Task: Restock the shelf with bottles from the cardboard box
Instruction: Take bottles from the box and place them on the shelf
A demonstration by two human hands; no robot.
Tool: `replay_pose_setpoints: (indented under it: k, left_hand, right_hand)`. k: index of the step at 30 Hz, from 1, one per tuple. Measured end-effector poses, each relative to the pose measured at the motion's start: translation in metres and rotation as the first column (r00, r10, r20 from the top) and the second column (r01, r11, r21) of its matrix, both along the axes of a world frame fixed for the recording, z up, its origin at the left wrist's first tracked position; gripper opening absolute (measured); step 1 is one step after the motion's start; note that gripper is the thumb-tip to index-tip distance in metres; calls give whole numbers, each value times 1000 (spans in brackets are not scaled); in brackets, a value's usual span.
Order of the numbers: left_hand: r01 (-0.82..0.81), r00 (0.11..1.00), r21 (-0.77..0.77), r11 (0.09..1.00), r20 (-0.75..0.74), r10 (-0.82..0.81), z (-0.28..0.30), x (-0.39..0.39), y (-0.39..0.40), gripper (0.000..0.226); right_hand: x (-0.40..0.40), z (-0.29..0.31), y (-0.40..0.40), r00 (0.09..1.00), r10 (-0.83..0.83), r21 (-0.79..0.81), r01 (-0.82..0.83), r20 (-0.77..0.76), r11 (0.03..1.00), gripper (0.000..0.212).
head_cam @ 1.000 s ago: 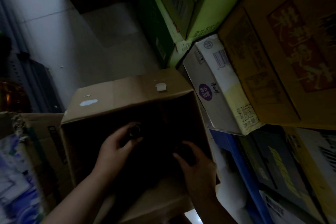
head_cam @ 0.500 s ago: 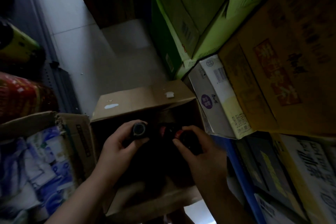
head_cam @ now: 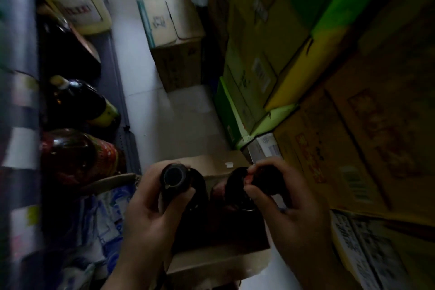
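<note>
Dark bottles [head_cam: 175, 180] gripped by both hands, left hand [head_cam: 150, 209], right hand [head_cam: 289, 205], above cardboard box [head_cam: 219, 263]

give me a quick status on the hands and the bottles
Left hand shut on dark bottle. Right hand shut on second bottle. Both bottles held above the open cardboard box. Shelf at left, nothing between.

Counting what's visible: two hands [head_cam: 150, 209] [head_cam: 294, 205], two dark bottles [head_cam: 175, 180] [head_cam: 240, 186] in them, one open cardboard box [head_cam: 219, 263], roughly four big bottles [head_cam: 77, 101] on the shelf.
</note>
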State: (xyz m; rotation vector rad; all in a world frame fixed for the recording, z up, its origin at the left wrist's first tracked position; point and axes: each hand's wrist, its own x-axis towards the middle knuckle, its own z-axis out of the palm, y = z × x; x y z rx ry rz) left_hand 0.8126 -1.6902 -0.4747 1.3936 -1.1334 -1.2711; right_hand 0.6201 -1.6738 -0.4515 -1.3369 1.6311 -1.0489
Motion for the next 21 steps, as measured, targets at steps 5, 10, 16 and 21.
replay_pose_setpoints:
  k: [5, 10, 16, 21]
  left_hand:
    - [56, 988, -169, 984, 154, -30, 119, 13, -7, 22]
    - [-40, 979, -283, 958, 183, 94, 241, 27, -2, 16]
    - [-208, 950, -385, 899, 139, 280, 371, 29, 17, 9]
    - [-377, 901, -398, 837, 52, 430, 445, 31, 34, 17]
  right_hand:
    - [23, 113, -28, 997, 76, -171, -75, -2, 982, 37]
    - [43, 228, -38, 983, 181, -285, -164, 33, 944, 23]
    - [58, 344, -32, 965, 253, -399, -205, 71, 894, 27]
    - [73, 415, -45, 905, 418, -549, -308, 84, 777, 18]
